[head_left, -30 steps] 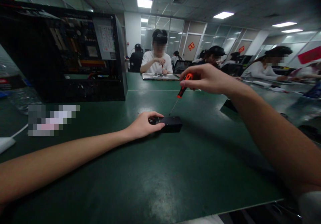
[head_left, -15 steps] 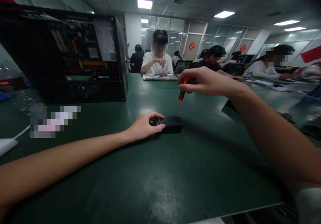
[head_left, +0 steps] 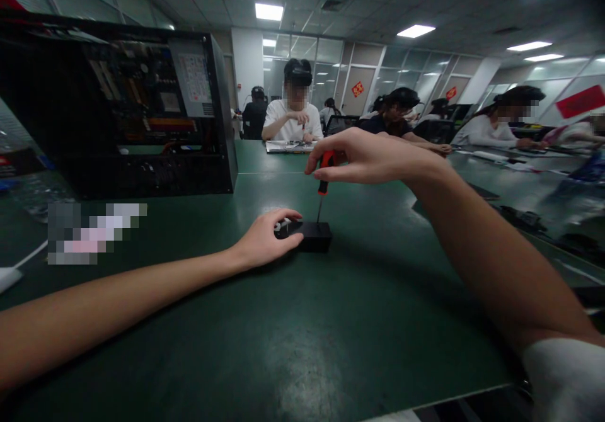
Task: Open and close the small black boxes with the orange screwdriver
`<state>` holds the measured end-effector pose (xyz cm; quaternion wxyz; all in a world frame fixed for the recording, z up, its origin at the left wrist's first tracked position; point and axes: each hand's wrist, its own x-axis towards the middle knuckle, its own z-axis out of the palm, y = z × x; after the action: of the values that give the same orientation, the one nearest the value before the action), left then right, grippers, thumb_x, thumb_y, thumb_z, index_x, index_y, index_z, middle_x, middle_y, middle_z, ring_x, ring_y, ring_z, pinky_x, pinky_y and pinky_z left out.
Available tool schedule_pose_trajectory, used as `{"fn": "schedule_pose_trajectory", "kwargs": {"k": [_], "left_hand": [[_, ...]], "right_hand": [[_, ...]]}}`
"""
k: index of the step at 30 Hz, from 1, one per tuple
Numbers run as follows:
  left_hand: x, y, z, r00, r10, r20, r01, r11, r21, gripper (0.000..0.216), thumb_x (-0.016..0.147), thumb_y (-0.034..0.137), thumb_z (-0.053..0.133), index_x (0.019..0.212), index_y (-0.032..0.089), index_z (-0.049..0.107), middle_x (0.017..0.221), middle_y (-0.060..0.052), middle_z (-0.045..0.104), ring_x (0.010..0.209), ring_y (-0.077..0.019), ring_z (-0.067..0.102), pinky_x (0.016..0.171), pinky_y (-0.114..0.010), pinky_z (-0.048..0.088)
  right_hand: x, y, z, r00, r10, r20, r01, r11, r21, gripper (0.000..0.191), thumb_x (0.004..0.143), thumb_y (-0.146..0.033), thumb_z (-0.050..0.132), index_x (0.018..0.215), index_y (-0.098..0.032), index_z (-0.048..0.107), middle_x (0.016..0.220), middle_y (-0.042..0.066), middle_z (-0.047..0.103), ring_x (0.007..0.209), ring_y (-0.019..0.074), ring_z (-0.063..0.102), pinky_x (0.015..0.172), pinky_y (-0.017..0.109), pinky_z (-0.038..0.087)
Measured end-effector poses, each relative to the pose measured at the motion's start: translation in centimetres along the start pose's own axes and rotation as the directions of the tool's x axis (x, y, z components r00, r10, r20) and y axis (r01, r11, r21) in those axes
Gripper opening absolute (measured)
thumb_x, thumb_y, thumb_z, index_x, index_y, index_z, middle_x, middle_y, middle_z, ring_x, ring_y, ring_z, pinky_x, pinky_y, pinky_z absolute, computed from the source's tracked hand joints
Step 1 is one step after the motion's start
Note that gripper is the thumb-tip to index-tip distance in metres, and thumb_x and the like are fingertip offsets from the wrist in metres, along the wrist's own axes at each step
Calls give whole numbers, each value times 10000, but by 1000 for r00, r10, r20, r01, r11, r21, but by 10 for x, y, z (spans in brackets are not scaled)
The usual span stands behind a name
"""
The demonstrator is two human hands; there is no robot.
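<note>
A small flat black box (head_left: pixel 316 235) lies on the green table (head_left: pixel 293 321). My left hand (head_left: pixel 265 240) grips its left end, fingers curled over it. My right hand (head_left: pixel 366 156) is closed on the red and black handle of a small screwdriver (head_left: pixel 323 180). The screwdriver stands almost upright, and its thin tip rests on the top of the black box.
An open black computer case (head_left: pixel 118 107) with its boards showing stands at the back left. A white item sits at the left table edge (head_left: pixel 7 276). Several other people work at tables beyond, the nearest one (head_left: pixel 293 110) facing me over a tray.
My right hand has moved left and down, bringing the screwdriver from a slant to nearly upright with its tip on the box. My left hand stays on the box.
</note>
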<state>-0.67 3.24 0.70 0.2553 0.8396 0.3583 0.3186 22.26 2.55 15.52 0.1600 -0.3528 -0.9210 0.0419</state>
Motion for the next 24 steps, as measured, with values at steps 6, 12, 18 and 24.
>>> {"fn": "schedule_pose_trajectory", "kwargs": {"k": [6,12,18,24], "left_hand": [[10,-12,-9,998,-13,63,13,1000,-1,407,884,464,686,1171,178,726,1182,-81,753,1071,-273,689,954,-376,509],[13,-20,-9,998,-49,34,49,999,2,423,869,479,692,1169,181,714,1172,-87,741,1037,-273,679,950,-385,509],[13,-21,-9,998,-51,38,51,999,-11,447,848,497,709,1166,182,709,1156,-79,735,1030,-265,669,911,-367,513],[12,-24,-9,997,-12,79,15,999,-29,503,802,438,765,1224,180,677,1199,-82,721,1081,-271,668,968,-374,501]], "right_hand": [[26,-2,5,996,-68,54,70,997,-42,333,909,-291,607,1195,-147,700,1084,84,736,886,164,675,769,271,490],[15,8,-4,989,111,101,-94,982,-162,360,932,-457,596,1162,-205,710,956,52,740,818,195,682,716,304,495],[3,6,-11,987,45,156,-30,994,-101,410,849,-450,678,1200,-241,698,1028,23,729,887,193,679,749,297,502],[9,2,-4,989,138,58,-122,967,-223,359,909,-542,625,1008,-209,717,812,41,690,797,196,647,696,306,448]]}}
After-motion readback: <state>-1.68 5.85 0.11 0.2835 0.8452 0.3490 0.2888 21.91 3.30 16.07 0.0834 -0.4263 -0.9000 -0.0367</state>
